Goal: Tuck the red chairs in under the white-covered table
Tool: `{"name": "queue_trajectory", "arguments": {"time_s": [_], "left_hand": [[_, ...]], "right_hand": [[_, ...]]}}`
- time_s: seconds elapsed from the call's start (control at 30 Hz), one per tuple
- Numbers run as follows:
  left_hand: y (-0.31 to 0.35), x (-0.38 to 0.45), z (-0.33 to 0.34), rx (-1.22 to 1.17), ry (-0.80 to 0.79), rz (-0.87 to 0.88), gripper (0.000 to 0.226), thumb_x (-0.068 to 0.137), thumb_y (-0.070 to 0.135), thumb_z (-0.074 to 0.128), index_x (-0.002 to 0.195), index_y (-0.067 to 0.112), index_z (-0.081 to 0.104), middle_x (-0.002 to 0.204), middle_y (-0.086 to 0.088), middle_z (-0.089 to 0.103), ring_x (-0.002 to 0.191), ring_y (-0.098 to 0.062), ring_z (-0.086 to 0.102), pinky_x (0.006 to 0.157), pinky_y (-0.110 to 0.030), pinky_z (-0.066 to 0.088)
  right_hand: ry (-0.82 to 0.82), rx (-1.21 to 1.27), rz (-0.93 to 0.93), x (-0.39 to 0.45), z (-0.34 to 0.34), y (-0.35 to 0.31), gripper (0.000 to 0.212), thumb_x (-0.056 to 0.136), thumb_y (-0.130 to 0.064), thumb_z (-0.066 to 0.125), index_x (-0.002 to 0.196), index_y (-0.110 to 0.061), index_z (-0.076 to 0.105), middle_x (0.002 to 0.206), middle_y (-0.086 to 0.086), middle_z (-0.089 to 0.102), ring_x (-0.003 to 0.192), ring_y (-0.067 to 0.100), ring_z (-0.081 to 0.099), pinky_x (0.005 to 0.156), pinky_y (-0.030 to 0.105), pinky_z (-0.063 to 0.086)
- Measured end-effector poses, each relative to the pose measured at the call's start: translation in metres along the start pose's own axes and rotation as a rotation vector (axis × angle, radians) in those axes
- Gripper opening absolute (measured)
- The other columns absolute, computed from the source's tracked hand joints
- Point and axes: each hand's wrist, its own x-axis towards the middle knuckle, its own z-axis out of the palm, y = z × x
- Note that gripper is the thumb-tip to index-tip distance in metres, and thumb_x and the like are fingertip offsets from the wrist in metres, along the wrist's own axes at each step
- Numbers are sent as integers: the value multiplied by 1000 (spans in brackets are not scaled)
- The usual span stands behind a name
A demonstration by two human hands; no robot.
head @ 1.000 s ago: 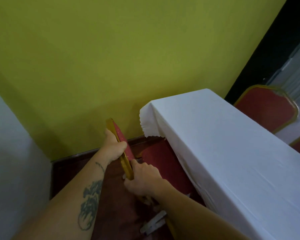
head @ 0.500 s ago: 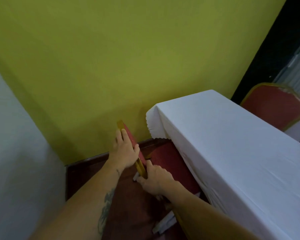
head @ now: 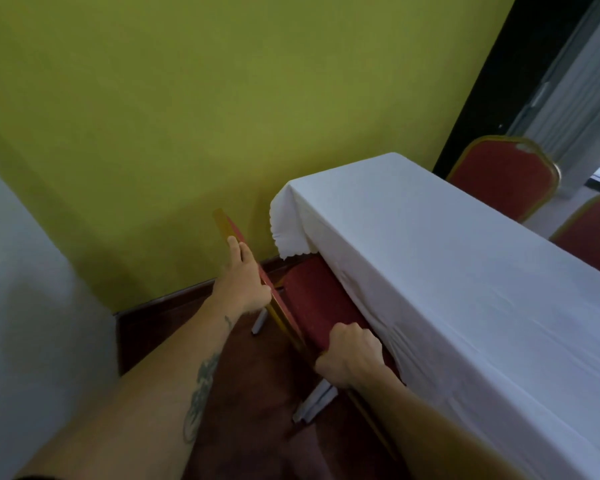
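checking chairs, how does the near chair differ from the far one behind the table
The near chair shows its back edge-on, while the far chair shows its back face-on. The near chair has the left hand flat on its back and the right hand gripping it; nobody touches the far chair. The near chair's seat sits partly under the tablecloth; the far chair's seat is hidden. Both are red with gold frames.

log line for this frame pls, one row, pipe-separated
step: tucking near red chair | left hand: flat against backrest | right hand: gripping backrest edge | seat: partly under white tablecloth | far side: two red chairs
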Motion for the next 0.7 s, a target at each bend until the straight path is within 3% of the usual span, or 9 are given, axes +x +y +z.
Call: {"name": "queue_trajectory", "arguments": {"time_s": [0.23,0.33,0.43,0.6,0.7], "left_hand": [[-4,2,7,57,24,-28,111,88,37,71,154,7,-15,163,-6,-29,149,-41,13,117,-50,27],[-1,-3,0,205,23,-32,111,89,45,68,155,6,-12,164,-10,-23,152,-35,2,120,-53,17],[6,-22,-10,338,-44,-14,106,90,50,62,156,6,-8,166,-13,-15,153,-31,-3,121,-55,14],[35,-74,-11,310,-16,8,90,94,39,54,157,6,-1,167,-9,5,153,-27,4,120,-53,15],[64,-102,-17,316,-7,19,79,93,37,52,155,5,15,164,-10,17,150,-28,13,118,-52,20]], "right_hand": [[-17,21,-27,7,-3,-3,14,69,-30,61,73,-21,50,77,-1,59,68,20,58,56,31,43],[-27,40,-13,9,-5,-4,15,72,-30,63,76,-20,52,81,1,62,73,21,62,59,33,48],[-37,85,1,5,-4,-2,21,75,-36,62,84,-19,55,87,2,62,79,22,63,68,37,55],[132,221,-6,-26,-8,26,37,87,-54,48,87,-18,57,82,-1,57,74,21,55,67,35,45],[174,219,-6,-54,-35,70,44,87,-49,47,107,-14,64,107,8,68,92,28,63,78,38,52]]}}
